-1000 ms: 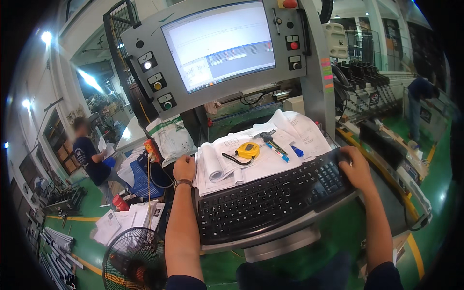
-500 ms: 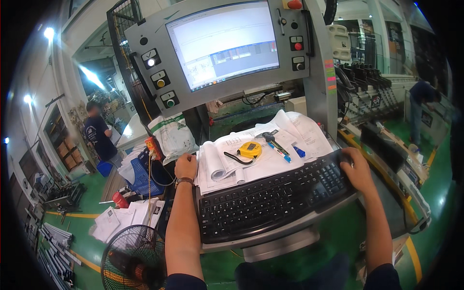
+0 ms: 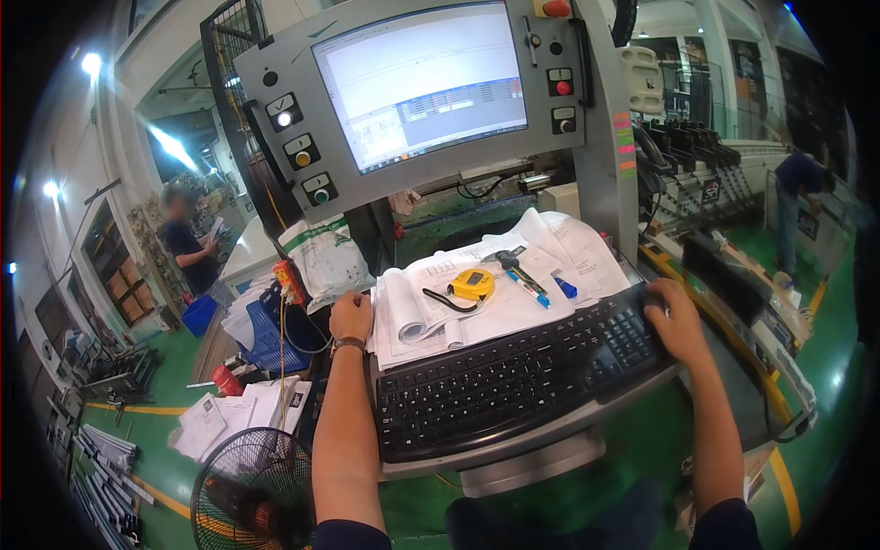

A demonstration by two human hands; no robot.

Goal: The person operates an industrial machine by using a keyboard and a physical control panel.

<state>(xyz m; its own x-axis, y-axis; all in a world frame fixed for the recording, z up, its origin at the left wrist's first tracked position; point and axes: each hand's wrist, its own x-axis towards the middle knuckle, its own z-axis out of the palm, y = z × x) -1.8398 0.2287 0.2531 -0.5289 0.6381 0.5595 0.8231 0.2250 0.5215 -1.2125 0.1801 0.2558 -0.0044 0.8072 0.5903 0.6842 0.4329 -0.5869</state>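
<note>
The right hand [image 3: 676,323] bends over the right end of the keyboard [image 3: 513,378] in front of the papers [image 3: 541,316], where a thumb slip could press stray keys, though whether it or the curled left hand [image 3: 351,318] grips anything cannot be told.

2 hands [image 3: 351,317] [image 3: 678,323], 1 keyboard [image 3: 500,380], 1 tape measure [image 3: 472,284], 1 lit screen [image 3: 422,82], 1 fan [image 3: 257,495], 2 co-workers [image 3: 188,246] [image 3: 796,183]

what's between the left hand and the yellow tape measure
Rolled paper, then the black strap of the yellow tape measure, seen in the head view.
</note>
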